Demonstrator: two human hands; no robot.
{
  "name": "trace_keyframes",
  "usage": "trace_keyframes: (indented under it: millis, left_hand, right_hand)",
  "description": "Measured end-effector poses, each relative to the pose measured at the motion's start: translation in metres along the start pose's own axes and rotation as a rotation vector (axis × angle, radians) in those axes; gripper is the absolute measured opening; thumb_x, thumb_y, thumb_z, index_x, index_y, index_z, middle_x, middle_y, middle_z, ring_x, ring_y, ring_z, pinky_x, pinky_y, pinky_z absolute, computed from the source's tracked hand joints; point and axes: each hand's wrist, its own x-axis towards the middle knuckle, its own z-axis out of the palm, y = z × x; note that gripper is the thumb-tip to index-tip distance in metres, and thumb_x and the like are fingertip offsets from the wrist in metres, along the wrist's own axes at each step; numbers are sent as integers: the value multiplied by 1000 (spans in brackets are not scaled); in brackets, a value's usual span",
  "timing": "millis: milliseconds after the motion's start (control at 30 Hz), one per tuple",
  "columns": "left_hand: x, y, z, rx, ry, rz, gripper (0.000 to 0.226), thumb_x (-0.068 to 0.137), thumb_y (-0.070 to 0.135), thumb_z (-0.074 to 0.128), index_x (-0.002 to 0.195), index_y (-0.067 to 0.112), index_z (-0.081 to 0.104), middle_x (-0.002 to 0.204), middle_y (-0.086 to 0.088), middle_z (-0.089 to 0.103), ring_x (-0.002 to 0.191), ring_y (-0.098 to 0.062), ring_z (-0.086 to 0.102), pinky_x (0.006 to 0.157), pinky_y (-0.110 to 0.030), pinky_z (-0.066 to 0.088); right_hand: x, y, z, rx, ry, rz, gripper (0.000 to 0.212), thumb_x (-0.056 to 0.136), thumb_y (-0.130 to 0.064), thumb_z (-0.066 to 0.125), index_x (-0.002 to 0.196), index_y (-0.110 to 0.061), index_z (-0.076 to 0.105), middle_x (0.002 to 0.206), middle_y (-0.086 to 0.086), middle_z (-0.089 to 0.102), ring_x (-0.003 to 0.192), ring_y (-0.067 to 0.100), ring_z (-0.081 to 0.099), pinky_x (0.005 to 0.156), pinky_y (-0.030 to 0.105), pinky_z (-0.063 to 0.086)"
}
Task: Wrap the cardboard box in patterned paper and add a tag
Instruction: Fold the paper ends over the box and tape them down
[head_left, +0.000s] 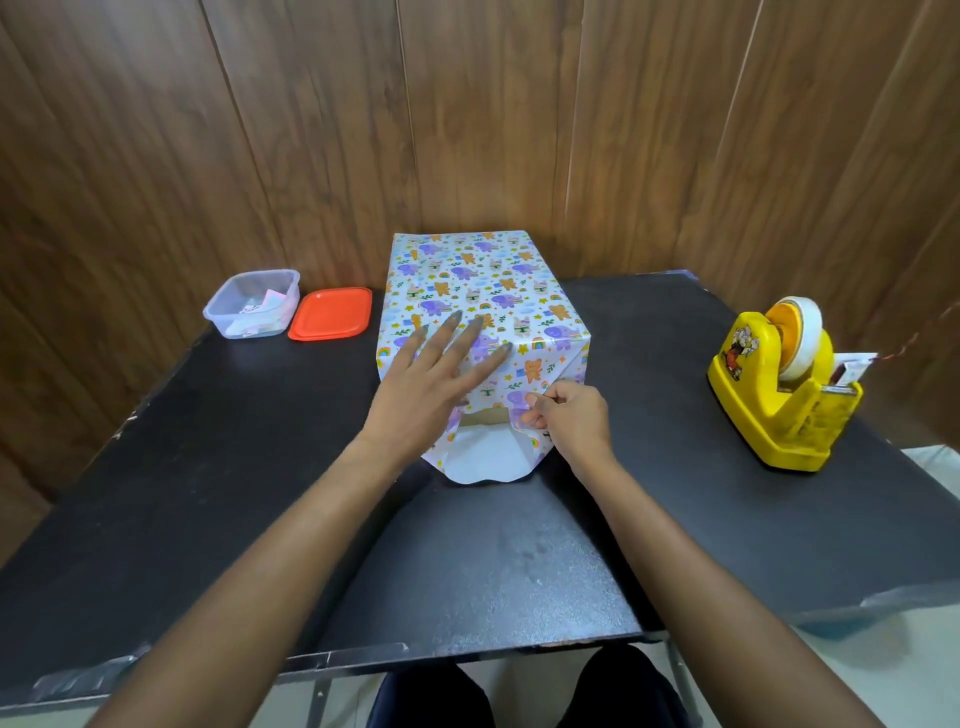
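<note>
The cardboard box (485, 414) stands in the middle of the black table, covered on top and sides by patterned paper (478, 280) with purple elephants and bears. Its near end is partly uncovered, and brown cardboard shows in a gap there. My left hand (436, 376) lies flat with straight fingers on the near top edge of the wrapped box. My right hand (569, 418) pinches the right-hand paper flap at the near end. A white paper flap (485, 460) lies on the table below the gap.
A yellow tape dispenser (779, 387) sits at the table's right edge. At the back left are a clear plastic tub (253, 304) holding paper bits and its orange lid (331, 313). A wood-panel wall rises behind the black table (208, 467).
</note>
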Motion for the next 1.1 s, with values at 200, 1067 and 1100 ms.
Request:
trace_keyframes:
  millis: [200, 1067, 1100]
  left_hand:
    - [-1, 3, 3, 20, -73, 7, 92, 69, 14, 75, 143, 34, 24, 139, -12, 49, 121, -35, 51, 92, -48, 43]
    - [1, 4, -4, -47, -140, 33, 109, 61, 16, 83, 146, 36, 18, 138, -18, 46, 119, -41, 49, 88, -53, 39]
    - [1, 4, -3, -52, -134, 33, 111, 62, 16, 82, 147, 37, 14, 139, -18, 46, 120, -41, 48, 89, -53, 38]
  right_hand:
    - [2, -4, -5, 24, -47, 64, 26, 82, -16, 67, 60, -6, 60, 57, 6, 68, 60, 24, 66, 75, 41, 56]
    - [-1, -34, -233, -347, 365, 298, 34, 91, -19, 60, 109, 11, 60, 108, 20, 62, 89, 27, 51, 73, 30, 36]
    - [0, -37, -234, -382, 343, 304, 32, 91, -17, 59, 107, 11, 59, 107, 21, 61, 88, 28, 50, 73, 30, 37]
